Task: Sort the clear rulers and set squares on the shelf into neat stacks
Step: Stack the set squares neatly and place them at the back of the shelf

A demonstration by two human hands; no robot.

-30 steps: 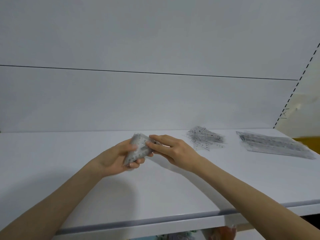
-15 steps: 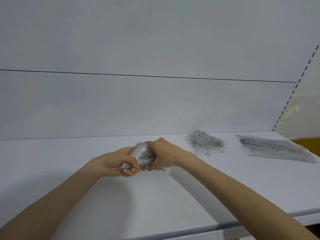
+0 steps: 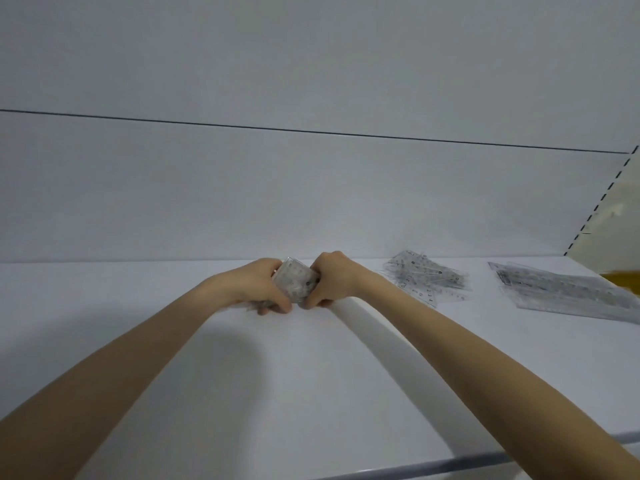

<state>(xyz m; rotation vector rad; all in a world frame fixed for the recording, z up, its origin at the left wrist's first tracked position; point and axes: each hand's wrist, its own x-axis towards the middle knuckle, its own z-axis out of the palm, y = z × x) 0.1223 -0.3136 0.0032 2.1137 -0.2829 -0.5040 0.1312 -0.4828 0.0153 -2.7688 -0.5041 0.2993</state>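
From the head view, both hands meet over the white shelf [image 3: 311, 382]. The left hand [image 3: 258, 287] and the right hand [image 3: 334, 284] each curl round a small bundle of set squares [image 3: 296, 284], gripping it from opposite sides with its lower edge down at the shelf surface. The bundle is clear plastic, greyish where layers overlap, with fine printed scale marks. Right of the right hand lies a loose pile of set squares [image 3: 424, 280], fanned and crossed. Further right lies a long flat stack of rulers [image 3: 568, 296], equally clear.
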